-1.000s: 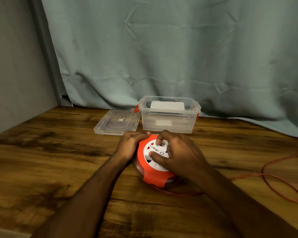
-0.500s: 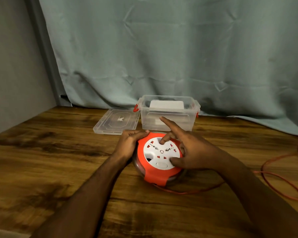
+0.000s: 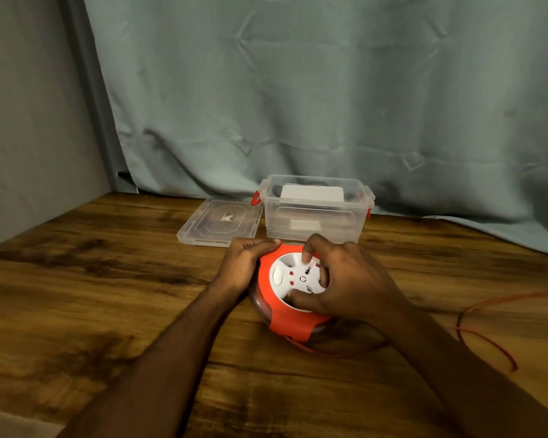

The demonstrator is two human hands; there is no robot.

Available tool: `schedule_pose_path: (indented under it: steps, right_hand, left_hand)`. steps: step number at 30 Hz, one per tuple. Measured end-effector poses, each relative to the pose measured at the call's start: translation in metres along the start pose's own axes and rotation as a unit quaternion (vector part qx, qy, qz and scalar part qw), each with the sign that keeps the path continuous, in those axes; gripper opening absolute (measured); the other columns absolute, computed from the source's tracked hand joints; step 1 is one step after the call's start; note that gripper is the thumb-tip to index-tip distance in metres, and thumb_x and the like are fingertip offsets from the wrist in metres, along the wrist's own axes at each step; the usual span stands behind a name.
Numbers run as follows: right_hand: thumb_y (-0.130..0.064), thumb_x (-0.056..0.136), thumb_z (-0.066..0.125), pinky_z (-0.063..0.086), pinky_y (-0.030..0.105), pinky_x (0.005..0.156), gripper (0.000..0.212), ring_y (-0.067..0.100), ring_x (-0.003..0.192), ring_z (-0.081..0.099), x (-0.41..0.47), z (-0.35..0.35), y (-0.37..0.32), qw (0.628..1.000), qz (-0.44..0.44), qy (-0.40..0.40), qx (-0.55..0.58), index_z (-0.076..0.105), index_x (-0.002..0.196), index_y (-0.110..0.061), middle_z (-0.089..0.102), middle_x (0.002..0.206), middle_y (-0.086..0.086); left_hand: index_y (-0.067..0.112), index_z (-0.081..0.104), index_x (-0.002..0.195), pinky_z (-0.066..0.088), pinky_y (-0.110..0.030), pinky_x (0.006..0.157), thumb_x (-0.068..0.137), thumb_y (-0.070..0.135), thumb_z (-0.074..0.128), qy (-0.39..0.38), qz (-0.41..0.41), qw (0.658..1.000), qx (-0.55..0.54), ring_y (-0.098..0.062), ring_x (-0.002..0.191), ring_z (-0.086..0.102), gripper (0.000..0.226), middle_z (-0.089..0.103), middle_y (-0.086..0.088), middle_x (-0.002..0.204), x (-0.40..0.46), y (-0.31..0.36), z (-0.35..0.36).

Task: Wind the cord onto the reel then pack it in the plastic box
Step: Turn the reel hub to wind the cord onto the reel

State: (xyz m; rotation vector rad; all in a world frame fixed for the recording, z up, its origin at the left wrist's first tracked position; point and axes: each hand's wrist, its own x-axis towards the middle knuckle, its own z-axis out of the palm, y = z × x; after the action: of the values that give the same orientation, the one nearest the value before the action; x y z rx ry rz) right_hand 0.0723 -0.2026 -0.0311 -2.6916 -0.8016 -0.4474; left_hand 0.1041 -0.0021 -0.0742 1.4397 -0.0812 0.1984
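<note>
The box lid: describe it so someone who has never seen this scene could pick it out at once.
Start at the wooden table and look to its far edge, under the blue-green curtain. There stands the clear plastic box with red latches. The lid lies flat on the table at its left, touching it: clear too, but shallow.

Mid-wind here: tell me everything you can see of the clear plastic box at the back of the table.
The plastic box is a clear, rectangular tub with red latches at both ends, standing upright and open on the wooden table before the curtain. A white label shows on its front wall, and something white and flat shows at its back; what it is, I cannot tell. Its clear lid lies flat beside it. The reel and both hands sit just in front, not touching it.
</note>
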Motion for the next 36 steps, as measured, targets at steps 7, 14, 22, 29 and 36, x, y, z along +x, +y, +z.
schedule_pose_path:
  steps: [7,14,22,29,36]
  right_hand:
    - [-0.063,0.078,0.068,0.033,0.025,0.060,0.039,0.007,0.069,0.048,0.001,0.013,-0.011,0.998,-0.002,0.054,0.034,0.052,0.069,-0.029,0.044,0.060,-0.018]
    - [-0.019,0.075,0.075,0.039,0.012,0.053,0.031,-0.004,0.067,0.060,-0.002,-0.016,0.006,0.990,-0.070,-0.040,0.117,0.055,0.095,-0.032,0.064,0.076,-0.024]
    - [-0.025,0.073,0.083,0.063,0.026,0.063,0.065,0.010,0.101,0.069,0.003,-0.017,0.022,0.983,-0.053,-0.103,0.144,0.042,0.119,-0.046,0.063,0.125,-0.015]
    - [-0.053,0.062,0.088,0.062,0.027,0.066,0.068,0.004,0.093,0.066,0.000,-0.020,0.015,0.994,-0.012,-0.063,0.089,0.040,0.110,-0.045,0.067,0.102,-0.018]
    - [-0.073,0.066,0.075,0.031,0.023,0.054,0.057,0.005,0.058,0.051,0.002,-0.005,-0.003,1.000,0.009,-0.011,-0.004,0.053,0.062,-0.021,0.055,0.057,-0.011]
  left_hand:
    - [-0.003,0.078,0.086,0.059,-0.035,0.069,0.097,0.013,0.064,-0.014,0.008,1.000,0.008,-0.034,0.073,0.073,0.024,0.077,-0.028,0.089,-0.002,0.003,0.000]
    - [-0.012,0.074,0.090,0.058,-0.034,0.067,0.096,0.015,0.064,-0.008,0.005,1.000,0.025,-0.033,0.069,0.071,0.030,0.075,-0.029,0.087,-0.002,0.001,-0.001]
    - [-0.012,0.073,0.087,0.057,-0.034,0.065,0.096,0.016,0.065,-0.005,0.001,1.000,0.027,-0.031,0.064,0.070,0.030,0.075,-0.030,0.085,-0.002,0.003,0.001]
    - [-0.010,0.075,0.088,0.058,-0.034,0.065,0.096,0.014,0.065,0.003,-0.007,1.000,0.015,-0.032,0.065,0.070,0.027,0.075,-0.031,0.086,-0.004,0.003,0.001]
    - [0.001,0.079,0.080,0.058,-0.032,0.064,0.095,0.012,0.066,-0.007,-0.011,1.000,-0.004,-0.029,0.063,0.071,0.023,0.076,-0.023,0.080,-0.002,0.003,0.002]
